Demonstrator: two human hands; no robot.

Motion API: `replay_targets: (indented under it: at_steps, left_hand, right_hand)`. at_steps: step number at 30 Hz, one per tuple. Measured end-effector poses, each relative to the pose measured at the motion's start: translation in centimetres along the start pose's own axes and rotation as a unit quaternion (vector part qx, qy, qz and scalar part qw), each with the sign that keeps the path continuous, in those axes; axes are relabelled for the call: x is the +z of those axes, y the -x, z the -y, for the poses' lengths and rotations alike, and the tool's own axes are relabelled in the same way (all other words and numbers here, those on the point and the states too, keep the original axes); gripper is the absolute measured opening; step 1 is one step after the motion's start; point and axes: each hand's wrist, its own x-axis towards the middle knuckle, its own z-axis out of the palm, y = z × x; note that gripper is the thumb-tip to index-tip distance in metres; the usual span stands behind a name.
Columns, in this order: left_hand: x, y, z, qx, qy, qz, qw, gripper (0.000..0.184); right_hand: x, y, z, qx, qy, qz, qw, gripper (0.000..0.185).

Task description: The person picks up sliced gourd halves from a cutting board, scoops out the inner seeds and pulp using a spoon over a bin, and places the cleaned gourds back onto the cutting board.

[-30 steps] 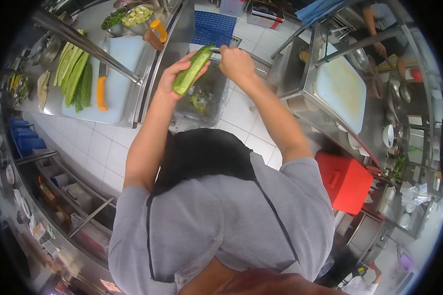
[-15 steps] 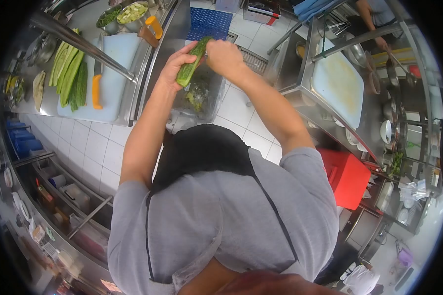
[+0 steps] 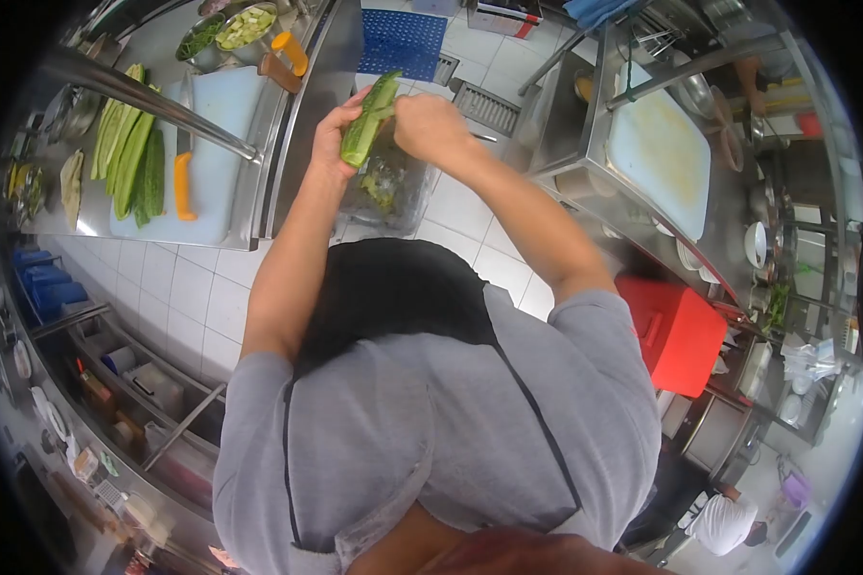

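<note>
My left hand (image 3: 330, 140) is closed round a green cucumber (image 3: 362, 136), held tilted with pale stripes where skin is gone. Beside its upper part, my right hand (image 3: 433, 126) is a fist round a slim tool, apparently a peeler (image 3: 486, 138). Only the metal end pokes out past the fingers; the working end is hidden. Under both hands stands a lined bin (image 3: 417, 196) with green peelings (image 3: 382, 190) in it. On the counter at left, several striped cucumbers (image 3: 129, 144) lie by a knife (image 3: 183, 187) with an orange handle, on a pale blue cutting board (image 3: 228, 115).
Metal bowls (image 3: 249, 29) of cut vegetables stand at the back left, near an orange-handled tool (image 3: 291, 53). A metal rail (image 3: 153, 101) crosses above the left counter. To the right are another cutting board (image 3: 660, 158), a red box (image 3: 671, 335) and a co-worker's arm (image 3: 750, 86).
My right hand has moved slightly down, and the metal tool end now shows beyond it. The cucumber has turned a little and shows more pale flesh. My left hand keeps its hold.
</note>
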Motion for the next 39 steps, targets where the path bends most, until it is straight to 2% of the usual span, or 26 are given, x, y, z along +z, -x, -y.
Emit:
replay_targets:
  at_steps: [2,6,12,15,17,18,19,22,25,28,32,34,39]
  left_hand:
    - [-0.7,-0.1,-0.2,0.000,0.068,0.009,0.998,0.063]
    - [1.9,1.6,-0.6,-0.039,0.094,0.027,0.994,0.061]
    - [2.1,1.5,0.0,0.017,0.000,0.043,0.999,0.062]
    - [1.5,0.3,-0.8,0.039,-0.115,0.015,0.993,0.060]
    - [1.7,-0.1,-1.0,0.040,-0.117,0.001,0.992,0.058]
    - [1.8,-0.3,-1.1,0.039,-0.119,-0.006,0.992,0.057]
    - [1.8,-0.7,-1.0,0.059,-0.112,-0.044,0.991,0.055]
    - [2.4,-0.7,-1.3,0.042,-0.134,-0.047,0.989,0.057]
    - [2.1,-0.1,-1.6,0.012,-0.094,-0.054,0.994,0.056]
    - [2.8,0.4,-0.9,0.019,-0.084,-0.062,0.994,0.055]
    - [2.0,-0.9,-0.6,0.027,-0.090,-0.074,0.993,0.053]
    - [1.7,-1.2,-0.5,0.024,-0.044,-0.069,0.996,0.054]
    - [1.8,-0.7,0.5,0.033,-0.026,-0.080,0.996,0.055]
  right_hand:
    - [0.8,-1.1,-1.6,0.028,0.019,-0.034,0.999,0.022]
    - [0.5,-2.1,-2.4,-0.025,0.022,-0.088,0.996,0.022]
    - [-0.1,-3.6,-1.8,-0.027,0.077,-0.087,0.993,0.021]
    - [-0.2,-1.9,0.1,-0.108,0.052,-0.029,0.992,0.017]
    - [-0.1,-1.7,0.8,-0.113,0.049,-0.032,0.992,0.014]
    - [0.0,-1.6,1.0,-0.113,0.047,-0.035,0.992,0.013]
    - [-0.3,-2.3,0.8,-0.065,0.045,-0.014,0.997,0.014]
    - [-0.2,-3.1,0.0,-0.053,0.040,-0.060,0.996,0.013]
    - [0.5,-1.7,1.1,-0.099,0.063,-0.031,0.993,0.017]
    - [-0.5,-1.8,0.9,-0.052,0.029,-0.060,0.996,0.014]
    - [0.8,-1.1,2.4,-0.061,-0.007,-0.040,0.997,0.015]
    - [2.1,-0.5,3.2,-0.069,-0.028,-0.037,0.997,0.017]
    - [1.9,0.6,3.2,-0.036,-0.080,0.010,0.996,0.018]
